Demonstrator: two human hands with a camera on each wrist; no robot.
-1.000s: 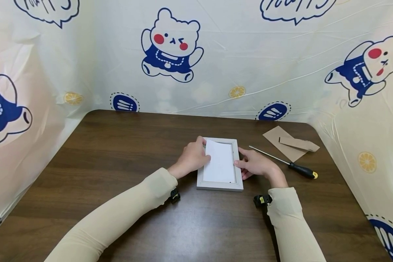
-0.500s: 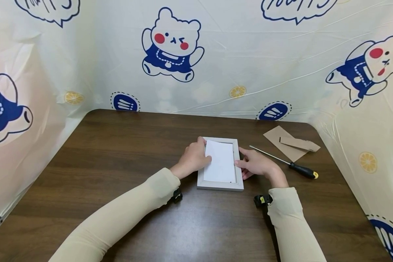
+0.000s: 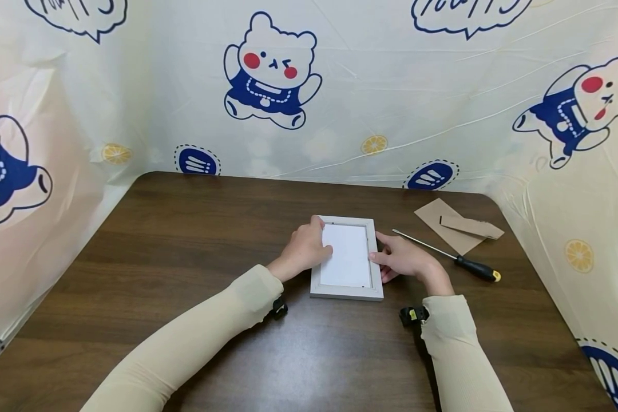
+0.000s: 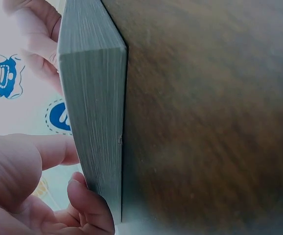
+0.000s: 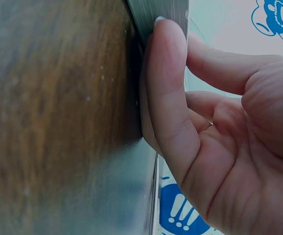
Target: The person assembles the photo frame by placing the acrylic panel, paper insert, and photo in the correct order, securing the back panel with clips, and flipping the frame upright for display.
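Observation:
A pale grey picture frame (image 3: 346, 292) lies on the brown table with its open recess up. Inside the recess sits a white sheet (image 3: 346, 257), flat within the rim. My left hand (image 3: 302, 247) grips the frame's left side, its thumb reaching over onto the sheet's edge. On the opposite side my right hand (image 3: 404, 256) holds the frame, thumb on the rim and fingers against the outer wall. The left wrist view has the left hand's curled fingers (image 4: 90, 203) at the frame's side. In the right wrist view a finger (image 5: 168, 63) lies along the side wall.
Right of the frame lies a screwdriver (image 3: 476, 268) with a black and yellow handle, its tip towards the right hand. Behind it are a brown board (image 3: 432, 214) and a folded brown strip (image 3: 471, 226) on top. A printed curtain (image 3: 340, 114) hangs around the table (image 3: 211, 229).
The white sheet's upper end, which overlapped the top left of the recess, has dropped down inside it. The recess's top edge now shows. Both hands stay nearly where they were.

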